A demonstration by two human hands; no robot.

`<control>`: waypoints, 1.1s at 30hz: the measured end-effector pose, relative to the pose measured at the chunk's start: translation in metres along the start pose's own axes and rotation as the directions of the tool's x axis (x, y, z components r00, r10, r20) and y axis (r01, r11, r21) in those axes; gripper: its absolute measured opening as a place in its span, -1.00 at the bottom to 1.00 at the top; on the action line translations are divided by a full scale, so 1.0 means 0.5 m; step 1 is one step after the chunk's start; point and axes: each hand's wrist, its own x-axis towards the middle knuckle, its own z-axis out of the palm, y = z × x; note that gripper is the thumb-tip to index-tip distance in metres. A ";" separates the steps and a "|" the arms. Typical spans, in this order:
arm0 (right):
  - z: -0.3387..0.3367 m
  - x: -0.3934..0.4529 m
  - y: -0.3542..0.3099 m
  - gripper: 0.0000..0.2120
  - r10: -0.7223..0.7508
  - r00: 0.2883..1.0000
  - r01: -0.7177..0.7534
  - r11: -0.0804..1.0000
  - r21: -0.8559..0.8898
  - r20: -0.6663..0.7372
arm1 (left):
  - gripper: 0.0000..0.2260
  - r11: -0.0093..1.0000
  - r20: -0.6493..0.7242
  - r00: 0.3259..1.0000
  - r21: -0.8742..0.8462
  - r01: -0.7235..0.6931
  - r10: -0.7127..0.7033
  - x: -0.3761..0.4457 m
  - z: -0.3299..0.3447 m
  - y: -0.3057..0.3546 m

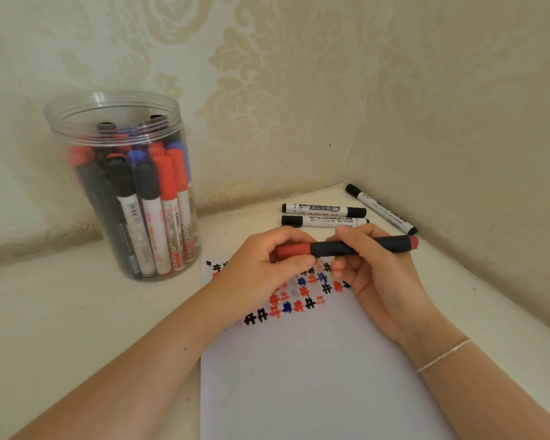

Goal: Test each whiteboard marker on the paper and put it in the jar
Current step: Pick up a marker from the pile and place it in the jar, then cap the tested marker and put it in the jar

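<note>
Both hands meet over the top of a white sheet of paper (pixel 315 376) that lies on the cream-coloured table (pixel 77 312), and between them runs a dark-barrelled whiteboard marker with a red cap and a red end plug (pixel 346 247), held level just above the sheet. The left hand (pixel 261 268) has its fingers curled round the red cap (pixel 294 250), thumb pressed against its near side; the right hand (pixel 375 268) pinches the dark barrel between thumb and curled fingers. The cap sits on the barrel, so this reads as the capping or uncapping step — which of the two cannot be told from here. The paper's upper part already carries rows of small black, red and blue test marks (pixel 299 296), partly hidden under the hands. To the left stands a clear plastic jar with no lid (pixel 118 128), well filled with upright black, red and blue markers. Three white-barrelled markers with black caps (pixel 324 215) lie near the wall corner beyond the hands, apparently waiting their turn. If the cap is coming off, the next move calls for a straight pull and a short stroke on a bare patch of paper; if it is going on, a firm push to seat it — then a reach left to the jar's open mouth.
</note>
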 end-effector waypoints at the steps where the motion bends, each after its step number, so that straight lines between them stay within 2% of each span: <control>1: -0.002 0.000 0.000 -0.80 0.009 1.000 -0.009 1.000 0.004 0.024 | -0.84 1.000 0.007 1.000 0.003 -0.003 0.003 -0.001 0.000 0.001; 4: 0.002 -0.003 -0.004 -0.67 0.057 0.997 -0.059 0.998 0.031 0.056 | -0.84 1.000 0.026 1.000 0.020 -0.005 0.005 0.000 -0.001 0.004; 6: 0.000 -0.001 -0.010 -0.66 0.046 0.998 -0.043 0.996 0.082 -0.036 | -0.88 1.000 0.001 1.000 0.004 0.019 -0.019 0.000 -0.005 0.004; 7: -0.004 0.001 -0.012 -0.70 -0.005 0.992 0.013 0.998 0.064 -0.123 | -0.89 0.999 -0.016 0.999 -0.007 0.037 -0.037 0.000 -0.006 0.003; 8: -0.006 0.003 -0.014 -0.74 -0.081 0.975 0.075 0.997 -0.036 -0.208 | -0.91 0.998 -0.034 0.998 -0.004 0.055 -0.055 0.000 -0.007 0.003; 9: -0.007 0.004 -0.014 -0.73 -0.162 0.954 0.109 0.971 -0.211 -0.252 | -0.92 0.997 -0.054 0.996 0.008 0.075 -0.074 -0.001 -0.005 0.003; 11: 0.001 0.007 -0.004 -0.66 -0.270 0.936 0.112 0.839 -0.532 -0.228 | -0.93 0.995 -0.102 0.989 -0.003 0.104 -0.104 -0.003 0.002 0.007; 12: 0.009 0.006 0.001 -0.62 -0.301 0.934 0.123 0.780 -0.614 -0.195 | -0.89 0.992 -0.134 0.983 -0.024 0.121 -0.123 -0.004 0.005 0.010; 17: 0.034 -0.012 0.018 -0.58 -0.436 0.897 0.264 0.661 -0.703 -0.073 | -0.70 0.984 -0.306 0.937 -0.001 0.178 -0.169 -0.012 0.012 0.011; 23: 0.037 -0.015 0.020 -0.57 -0.394 0.914 0.213 0.674 -0.707 -0.101 | -0.70 0.977 -0.370 0.919 0.101 0.186 -0.136 -0.013 0.017 0.003; 27: 0.030 -0.006 0.002 -0.60 -0.275 0.945 0.085 0.728 -0.681 -0.176 | -0.79 0.987 -0.306 0.943 0.051 0.153 -0.131 -0.012 0.016 0.021; 30: 0.041 0.012 -0.039 -0.70 -0.088 0.956 -0.048 0.893 -0.447 -0.279 | -0.98 0.998 -0.390 0.921 -0.064 -0.021 -0.006 -0.009 0.009 0.071; 33: 0.098 0.029 -0.087 -0.68 -0.017 0.968 -0.040 0.975 -0.220 -0.251 | -0.83 0.970 -0.588 0.800 -0.107 -0.219 0.116 -0.009 -0.011 0.131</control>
